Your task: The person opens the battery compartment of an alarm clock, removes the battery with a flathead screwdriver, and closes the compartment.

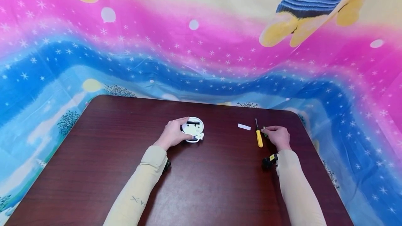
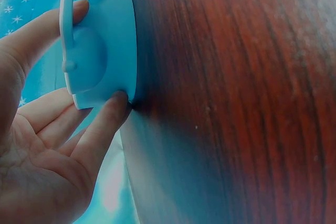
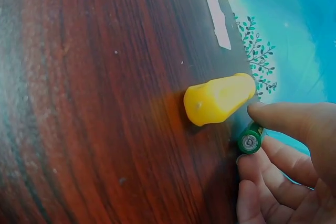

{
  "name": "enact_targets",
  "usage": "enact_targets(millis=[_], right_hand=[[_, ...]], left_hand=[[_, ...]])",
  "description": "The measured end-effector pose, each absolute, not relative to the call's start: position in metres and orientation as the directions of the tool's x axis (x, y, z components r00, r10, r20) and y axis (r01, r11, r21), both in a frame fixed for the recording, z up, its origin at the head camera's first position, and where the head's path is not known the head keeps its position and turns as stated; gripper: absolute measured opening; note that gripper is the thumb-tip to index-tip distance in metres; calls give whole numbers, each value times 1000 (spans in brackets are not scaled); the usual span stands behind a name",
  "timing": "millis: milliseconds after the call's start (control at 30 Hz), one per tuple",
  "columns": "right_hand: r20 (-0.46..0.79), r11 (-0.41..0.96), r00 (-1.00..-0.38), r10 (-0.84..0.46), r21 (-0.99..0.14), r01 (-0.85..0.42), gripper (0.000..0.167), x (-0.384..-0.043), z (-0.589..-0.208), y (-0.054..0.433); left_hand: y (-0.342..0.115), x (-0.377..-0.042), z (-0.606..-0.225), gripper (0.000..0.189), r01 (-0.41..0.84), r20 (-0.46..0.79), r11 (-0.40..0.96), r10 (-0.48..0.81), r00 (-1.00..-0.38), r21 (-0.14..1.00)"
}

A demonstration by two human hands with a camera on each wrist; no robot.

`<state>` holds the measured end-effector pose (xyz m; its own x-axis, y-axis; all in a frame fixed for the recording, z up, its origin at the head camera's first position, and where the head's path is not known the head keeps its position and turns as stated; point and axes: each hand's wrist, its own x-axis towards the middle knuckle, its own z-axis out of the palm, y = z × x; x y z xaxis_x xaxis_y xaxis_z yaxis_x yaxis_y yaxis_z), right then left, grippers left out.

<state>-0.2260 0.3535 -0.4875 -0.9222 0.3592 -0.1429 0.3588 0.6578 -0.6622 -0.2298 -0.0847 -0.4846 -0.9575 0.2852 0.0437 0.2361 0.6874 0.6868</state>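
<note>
A small white round device (image 1: pixel 195 128), like an alarm clock lying on its face, has a dark slot in its upper side and a thin looped handle. My left hand (image 1: pixel 173 133) grips it by its sides, thumb at the near edge and fingers at the far edge. The left wrist view shows the device's side wall (image 2: pixel 118 45) low against the table. At the right, my right hand (image 1: pixel 278 137) pinches a green battery (image 3: pixel 250 139) between thumb and fingers. The battery's flat metal end faces the right wrist camera. A yellow-handled screwdriver (image 1: pixel 259 138) lies just left of that hand.
A small white rectangular strip (image 1: pixel 244 127) lies left of the screwdriver, near the back of the dark brown table (image 1: pixel 207 184). A printed cloth (image 1: pixel 176 51) hangs behind the table and along its sides. Small cameras are strapped at both wrists.
</note>
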Motion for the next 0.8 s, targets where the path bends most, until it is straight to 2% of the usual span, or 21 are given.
enact_targets(millis=[800], right_hand=[[-132, 655, -916, 378, -662, 365, 45, -228, -492, 351]], left_hand=[[-84, -231, -485, 87, 221, 25, 689, 282, -959, 690]])
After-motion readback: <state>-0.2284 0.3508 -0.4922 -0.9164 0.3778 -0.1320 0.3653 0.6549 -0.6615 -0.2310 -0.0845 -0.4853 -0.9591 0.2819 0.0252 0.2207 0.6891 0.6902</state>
